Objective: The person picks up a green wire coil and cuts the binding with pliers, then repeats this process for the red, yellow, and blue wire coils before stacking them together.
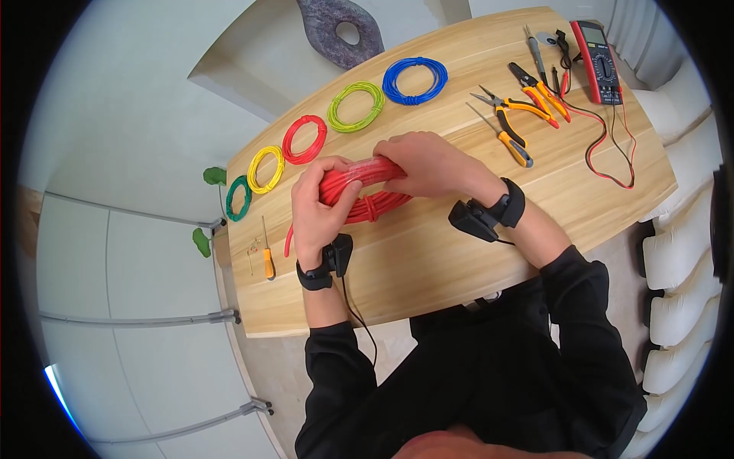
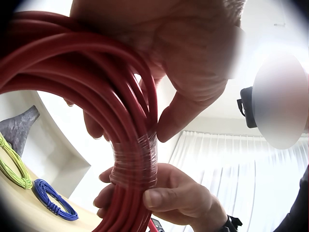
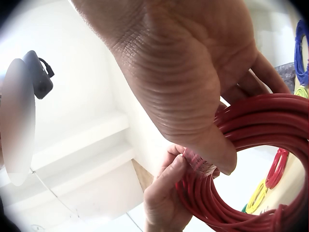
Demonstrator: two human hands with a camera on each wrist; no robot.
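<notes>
Both hands hold a thick coil of red cable (image 1: 372, 208) above the table, in front of the body. Clear plastic wrap (image 2: 135, 162) binds the coil's upper stretch between the hands. My left hand (image 1: 319, 203) grips the coil's left side, thumb over the front and fingers behind. On the other side of the wrap, my right hand (image 1: 428, 162) grips it with the thumb (image 3: 219, 157) underneath and fingers over the outer edge. One loose cable end (image 1: 288, 241) hangs down at the left. A second tie (image 1: 371, 207) circles the lower part of the coil.
Along the table's (image 1: 428, 268) far edge lie green (image 1: 238, 199), yellow (image 1: 266, 170), thin red (image 1: 304, 139), yellow-green (image 1: 355, 107) and blue (image 1: 414, 81) wire coils. Pliers (image 1: 508, 111), a wire stripper (image 1: 539, 92), a screwdriver (image 1: 514, 149) and a multimeter (image 1: 600, 65) lie right; another screwdriver (image 1: 268, 262) lies left.
</notes>
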